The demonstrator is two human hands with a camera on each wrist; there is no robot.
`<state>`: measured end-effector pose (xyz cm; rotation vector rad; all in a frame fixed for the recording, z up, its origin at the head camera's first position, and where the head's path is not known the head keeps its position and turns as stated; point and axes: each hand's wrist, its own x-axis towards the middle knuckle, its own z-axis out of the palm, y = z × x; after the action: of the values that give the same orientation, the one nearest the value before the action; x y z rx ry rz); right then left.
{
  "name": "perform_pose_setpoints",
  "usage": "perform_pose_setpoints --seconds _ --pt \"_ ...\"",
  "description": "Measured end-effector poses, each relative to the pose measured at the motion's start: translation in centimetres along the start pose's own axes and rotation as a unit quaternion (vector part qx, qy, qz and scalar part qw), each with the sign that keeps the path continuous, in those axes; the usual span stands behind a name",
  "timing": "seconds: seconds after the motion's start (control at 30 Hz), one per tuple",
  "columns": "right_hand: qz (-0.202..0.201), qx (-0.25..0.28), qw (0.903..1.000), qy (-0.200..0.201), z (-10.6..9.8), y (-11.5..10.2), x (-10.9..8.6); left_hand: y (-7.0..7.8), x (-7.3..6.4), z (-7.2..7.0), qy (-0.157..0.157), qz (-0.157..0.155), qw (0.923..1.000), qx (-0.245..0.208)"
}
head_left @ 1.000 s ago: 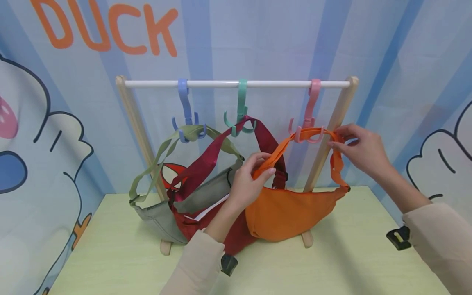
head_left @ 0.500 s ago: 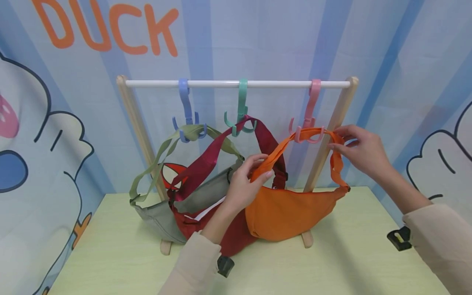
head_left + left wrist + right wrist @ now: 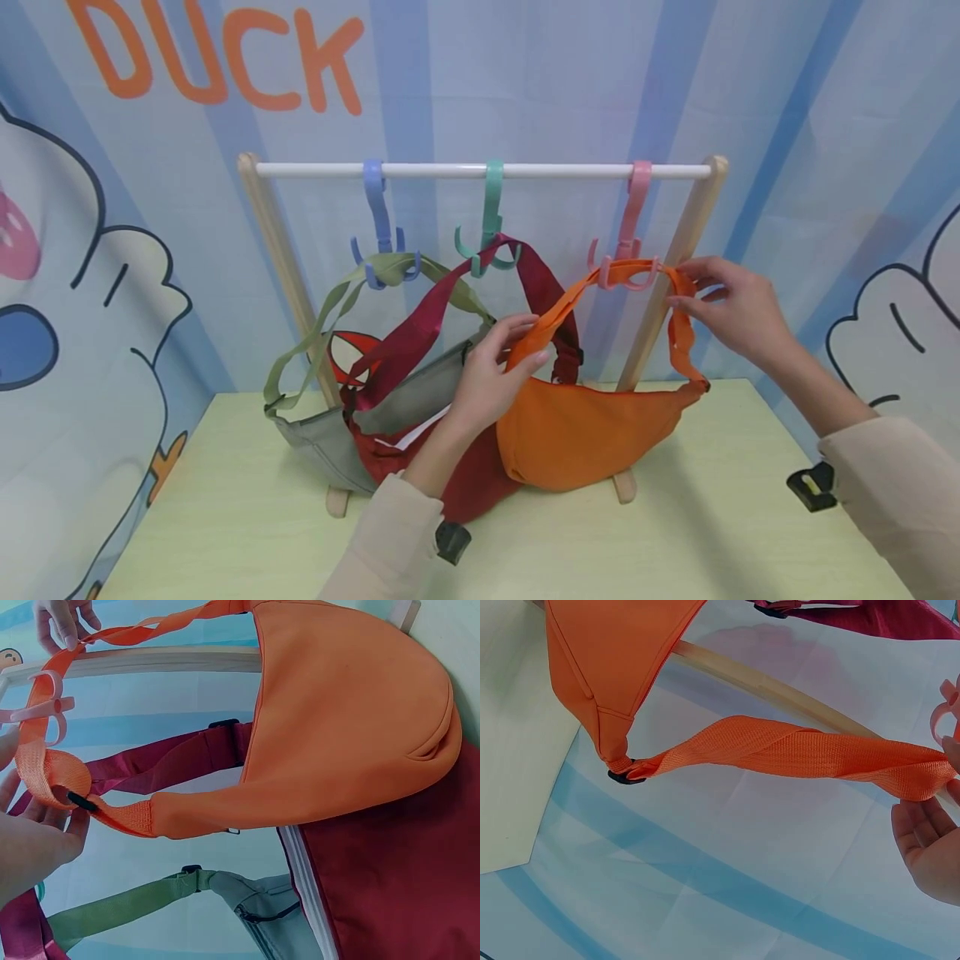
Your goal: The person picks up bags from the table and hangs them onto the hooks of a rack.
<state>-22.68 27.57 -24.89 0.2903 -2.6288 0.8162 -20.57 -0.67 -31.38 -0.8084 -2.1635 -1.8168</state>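
Note:
An orange sling bag [image 3: 592, 433] hangs by its strap from the pink hook [image 3: 628, 225], and its body reaches down to the tabletop. My left hand [image 3: 491, 375] holds the left part of that strap between thumb and fingers, close to a black buckle [image 3: 81, 801] seen in the left wrist view. Higher up, just right of the pink hook, my right hand [image 3: 738, 304] pinches the strap [image 3: 802, 754], which runs twisted down to the bag's right end. Part of the left stretch of strap is hidden behind the left fingers in the head view.
A wooden rack with a white rod [image 3: 435, 171] carries the hooks. A dark red bag [image 3: 480, 479] hangs on the green hook [image 3: 491, 208], partly behind the orange one. The grey-green bag [image 3: 330, 450] hangs from the blue hook [image 3: 378, 208]. All bags meet the pale tabletop [image 3: 247, 533].
My left hand has shifted slightly left and down along the strap. The right hand stays in nearly the same place, and the right side of the strap has swung a little left.

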Motion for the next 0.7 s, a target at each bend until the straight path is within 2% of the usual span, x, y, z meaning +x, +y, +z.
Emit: perform_pose_setpoints --seconds 0.1,0.23,0.7 --pt "-0.001 0.001 1.0000 -0.001 0.0 0.0 0.0 0.1 -0.1 -0.1 0.001 0.002 1.0000 0.002" --pt "-0.002 0.004 1.0000 -0.003 0.1 0.0 0.0 1.9 -0.7 -0.5 -0.002 -0.005 1.0000 -0.007" --pt "-0.025 0.006 0.9997 -0.004 0.1 0.4 -0.3 1.5 -1.2 -0.8 0.004 -0.001 0.9998 -0.022"
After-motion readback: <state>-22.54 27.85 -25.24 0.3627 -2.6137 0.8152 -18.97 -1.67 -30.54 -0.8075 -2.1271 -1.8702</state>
